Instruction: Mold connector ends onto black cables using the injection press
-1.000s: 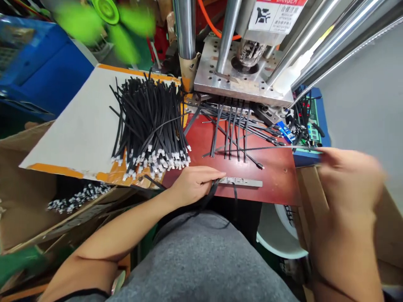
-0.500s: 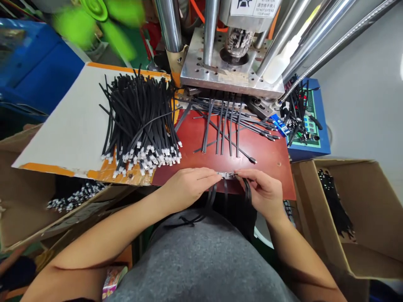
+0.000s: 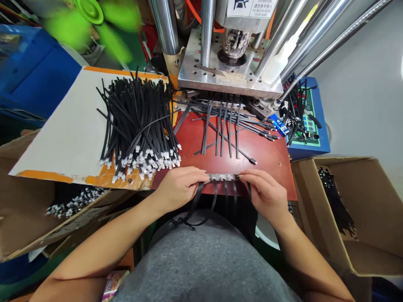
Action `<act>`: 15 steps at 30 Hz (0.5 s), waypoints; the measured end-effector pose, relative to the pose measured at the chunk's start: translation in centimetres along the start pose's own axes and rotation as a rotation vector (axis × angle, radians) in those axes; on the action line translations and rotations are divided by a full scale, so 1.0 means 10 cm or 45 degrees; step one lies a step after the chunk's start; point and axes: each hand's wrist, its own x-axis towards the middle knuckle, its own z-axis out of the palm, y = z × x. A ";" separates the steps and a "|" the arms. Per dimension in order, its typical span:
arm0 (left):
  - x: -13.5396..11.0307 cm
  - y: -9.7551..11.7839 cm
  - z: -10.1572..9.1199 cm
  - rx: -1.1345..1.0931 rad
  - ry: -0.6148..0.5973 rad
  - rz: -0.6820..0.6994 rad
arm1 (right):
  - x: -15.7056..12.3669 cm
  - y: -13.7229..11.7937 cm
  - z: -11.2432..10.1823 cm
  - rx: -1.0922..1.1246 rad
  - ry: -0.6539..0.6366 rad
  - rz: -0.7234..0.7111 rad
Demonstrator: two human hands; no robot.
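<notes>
A narrow metal holder strip (image 3: 223,177) lies near the front edge of the red board, with short black flat cables (image 3: 226,193) hanging from it toward my lap. My left hand (image 3: 181,186) is closed on the strip's left end, its thumb and fingers pressed together beside a cable. At the other end, my right hand (image 3: 266,192) pinches the strip's right tip, and a dark cable shows under its fingers. Pale connector ends sit in the strip's slots between the hands. Just beyond, several loose black cables (image 3: 222,126) run out from under the press plate (image 3: 231,79).
A large pile of black cables (image 3: 141,117) with white plugs lies on the white board to the left. Cardboard boxes (image 3: 371,209) stand on both sides. A green fan (image 3: 91,12) spins at the back left; a blue control box (image 3: 310,142) stands right.
My hands have moved apart along the strip, the left one leftward and the right one slightly rightward. More of the strip and its hanging cables now shows between them.
</notes>
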 end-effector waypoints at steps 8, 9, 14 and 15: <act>0.09 0.06 -0.19 0.211 -0.272 0.049 | -0.07 0.14 -0.01 0.105 0.029 0.015; 0.09 0.04 -0.24 0.177 -0.277 0.021 | -0.06 0.14 0.01 0.070 0.018 -0.008; 0.01 -0.02 -0.33 0.044 -0.130 -0.194 | 0.00 0.17 -0.03 0.043 -0.069 -0.028; -0.02 -0.01 -0.30 0.019 -0.117 -0.225 | 0.00 0.19 -0.06 0.101 -0.125 0.002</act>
